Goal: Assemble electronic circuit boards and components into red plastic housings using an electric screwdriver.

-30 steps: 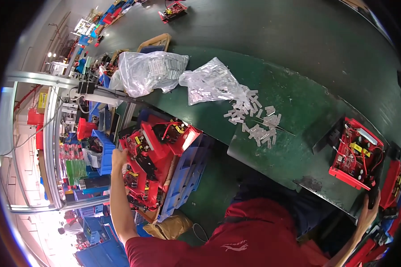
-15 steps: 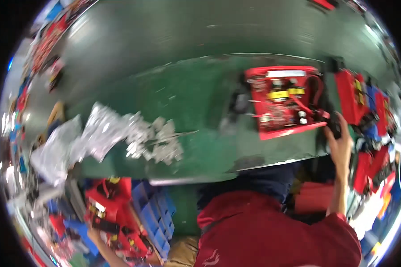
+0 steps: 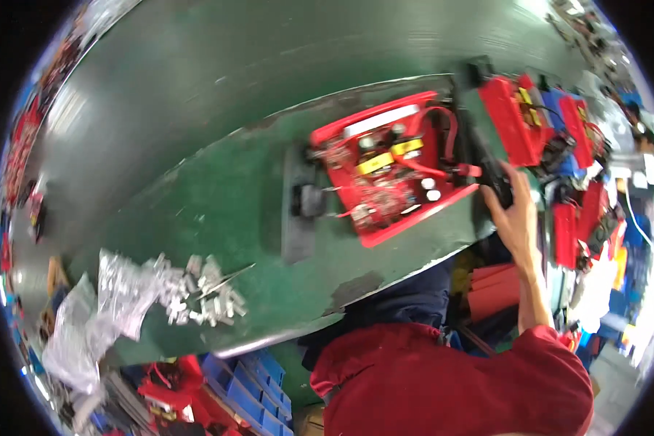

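Observation:
On the green bench top sits an open red plastic housing (image 3: 374, 236) with a circuit board (image 3: 388, 192), yellow-wrapped parts and red wires inside. A long black end panel (image 3: 479, 149) stands along its right side. My right hand (image 3: 516, 218) is closed round the near end of that panel, thumb on the housing side. At the housing's left lies another black panel (image 3: 294, 240) with a black block, joined by thin wires to the board. My left hand is out of view.
Small pale pieces (image 3: 207, 291) spill from a clear plastic bag (image 3: 127, 298) at the left front. Red housings (image 3: 508, 120) line the right side. Blue bins (image 3: 247, 392) and red housings sit below the bench's front edge, at left.
The view has swung, so the housing appears farther left and tilted. My left hand, earlier at the lower left by a dark part among the red housings, has left the picture.

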A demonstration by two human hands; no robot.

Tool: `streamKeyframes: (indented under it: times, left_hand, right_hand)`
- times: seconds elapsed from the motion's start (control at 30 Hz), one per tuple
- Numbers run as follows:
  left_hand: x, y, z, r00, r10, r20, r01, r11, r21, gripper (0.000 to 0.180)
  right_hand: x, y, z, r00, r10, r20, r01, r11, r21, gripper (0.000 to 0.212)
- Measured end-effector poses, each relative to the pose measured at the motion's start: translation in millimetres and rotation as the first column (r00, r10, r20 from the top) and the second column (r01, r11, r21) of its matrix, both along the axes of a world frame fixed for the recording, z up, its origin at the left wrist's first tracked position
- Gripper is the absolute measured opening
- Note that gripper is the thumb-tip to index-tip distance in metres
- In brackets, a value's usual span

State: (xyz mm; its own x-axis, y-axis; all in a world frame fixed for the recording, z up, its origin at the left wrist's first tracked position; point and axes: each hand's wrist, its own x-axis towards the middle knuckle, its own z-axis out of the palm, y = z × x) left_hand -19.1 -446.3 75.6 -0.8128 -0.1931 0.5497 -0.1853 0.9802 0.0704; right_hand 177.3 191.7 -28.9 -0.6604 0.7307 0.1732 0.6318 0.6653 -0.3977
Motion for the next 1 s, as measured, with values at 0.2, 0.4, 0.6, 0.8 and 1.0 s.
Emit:
streamKeyframes:
  times: [0.2, 0.4, 0.6, 0.8, 1.0]
  left_hand:
    - [-29.2, 200.1, -51.6, 0.640, -0.743, 0.195, 0.664, 0.663, 0.347, 0.021]
    - [-69.6, 250.2, -49.6, 0.614, -0.769, 0.178, 0.649, 0.621, 0.439, 0.016]
    - [-87.6, 289.7, -72.6, 0.509, -0.740, 0.439, 0.624, 0.669, 0.404, 0.021]
    - [-108.0, 266.3, -77.4, 0.435, -0.738, 0.516, 0.556, 0.671, 0.490, 0.020]
    - [-92.9, 299.4, -47.0, 0.471, -0.838, 0.275, 0.564, 0.526, 0.637, 0.025]
  right_hand:
    - [23.2, -3.0, 2.7, 0.995, -0.080, 0.057, 0.076, 0.995, 0.070, 0.048]
    - [63.8, -32.3, -3.3, 0.976, -0.196, 0.098, 0.201, 0.978, -0.049, 0.051]
    - [85.2, -93.9, 0.5, 0.875, -0.484, -0.001, 0.436, 0.788, -0.434, 0.042]
    - [100.0, -129.8, -10.7, 0.792, -0.611, 0.000, 0.196, 0.255, -0.947, 0.040]
    - [109.5, -176.0, -20.8, 0.962, -0.238, -0.137, -0.064, 0.293, -0.954, 0.047]
